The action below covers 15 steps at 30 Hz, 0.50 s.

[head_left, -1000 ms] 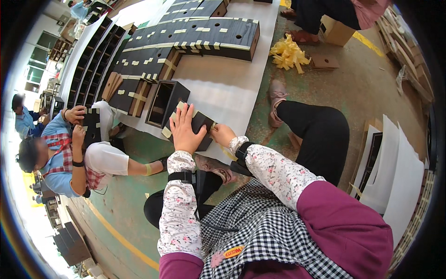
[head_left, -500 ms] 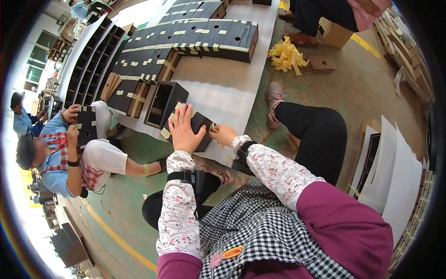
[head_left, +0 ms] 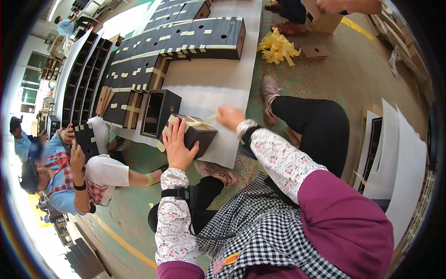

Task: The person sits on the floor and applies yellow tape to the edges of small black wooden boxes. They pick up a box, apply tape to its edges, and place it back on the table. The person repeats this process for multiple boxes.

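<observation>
A small black wooden box (head_left: 205,136) rests on the white sheet in front of me. Flat on its near left side lies my left hand (head_left: 179,151), fingers stretched out and pressed against it. My right hand (head_left: 231,117) is closed at the box's far right, gripping a strip of pale yellow masking tape (head_left: 207,120). The strip runs taut from the box's top edge to the fist; whether a roll is inside the fist is hidden. Just beyond, to the left, stands an open-fronted black box (head_left: 160,111).
Rows of black taped boxes (head_left: 200,39) fill the white sheet (head_left: 204,79) ahead. On the floor to the right lie crumpled yellow tape (head_left: 278,46) and a brown board (head_left: 315,51). A co-worker (head_left: 69,172) at left holds a black panel (head_left: 87,139). White sheets (head_left: 390,153) lean at right.
My right hand has moved up and away from the box, drawing the tape strip out. My left hand still presses the box, which now shows more of its top.
</observation>
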Each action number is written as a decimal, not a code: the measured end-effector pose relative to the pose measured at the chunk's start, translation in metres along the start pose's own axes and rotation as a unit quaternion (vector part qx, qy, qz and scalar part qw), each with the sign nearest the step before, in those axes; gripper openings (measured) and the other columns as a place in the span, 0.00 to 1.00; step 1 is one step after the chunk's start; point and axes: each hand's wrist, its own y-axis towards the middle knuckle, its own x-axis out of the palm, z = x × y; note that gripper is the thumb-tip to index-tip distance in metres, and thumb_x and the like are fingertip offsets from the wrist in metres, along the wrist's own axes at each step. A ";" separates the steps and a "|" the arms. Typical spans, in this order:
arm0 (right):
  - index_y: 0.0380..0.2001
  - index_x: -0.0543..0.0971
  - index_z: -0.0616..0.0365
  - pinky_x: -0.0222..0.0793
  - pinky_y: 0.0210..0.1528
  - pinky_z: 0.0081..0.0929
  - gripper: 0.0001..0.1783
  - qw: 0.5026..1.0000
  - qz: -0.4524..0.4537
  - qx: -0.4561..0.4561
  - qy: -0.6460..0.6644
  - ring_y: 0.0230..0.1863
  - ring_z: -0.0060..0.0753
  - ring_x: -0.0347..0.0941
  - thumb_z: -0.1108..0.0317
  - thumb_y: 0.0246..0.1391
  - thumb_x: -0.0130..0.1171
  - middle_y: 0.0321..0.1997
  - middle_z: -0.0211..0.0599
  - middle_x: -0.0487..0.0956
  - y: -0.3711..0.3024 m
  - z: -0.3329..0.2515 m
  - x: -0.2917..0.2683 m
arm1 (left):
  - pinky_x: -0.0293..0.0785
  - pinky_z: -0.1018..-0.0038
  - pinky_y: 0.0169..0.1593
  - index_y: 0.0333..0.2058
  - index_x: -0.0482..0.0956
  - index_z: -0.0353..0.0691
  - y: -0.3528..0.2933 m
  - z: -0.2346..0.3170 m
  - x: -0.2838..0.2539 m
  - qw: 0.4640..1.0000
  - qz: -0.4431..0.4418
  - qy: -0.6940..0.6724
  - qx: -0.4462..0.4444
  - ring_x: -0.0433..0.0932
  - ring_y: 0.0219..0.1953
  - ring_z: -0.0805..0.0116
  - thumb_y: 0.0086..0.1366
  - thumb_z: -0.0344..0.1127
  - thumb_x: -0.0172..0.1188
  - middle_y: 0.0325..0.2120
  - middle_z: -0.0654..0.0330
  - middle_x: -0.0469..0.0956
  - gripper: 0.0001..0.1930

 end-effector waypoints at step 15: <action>0.32 0.67 0.62 0.70 0.30 0.32 0.08 0.540 -0.019 0.355 0.763 0.22 0.29 0.67 0.68 0.54 0.41 0.24 0.35 0.69 0.042 -0.032 0.031 | 0.38 0.53 0.67 0.62 0.55 0.44 -0.009 0.001 -0.005 0.999 -0.012 0.008 0.040 0.47 0.67 0.54 0.46 0.39 0.67 0.64 0.55 0.52 0.44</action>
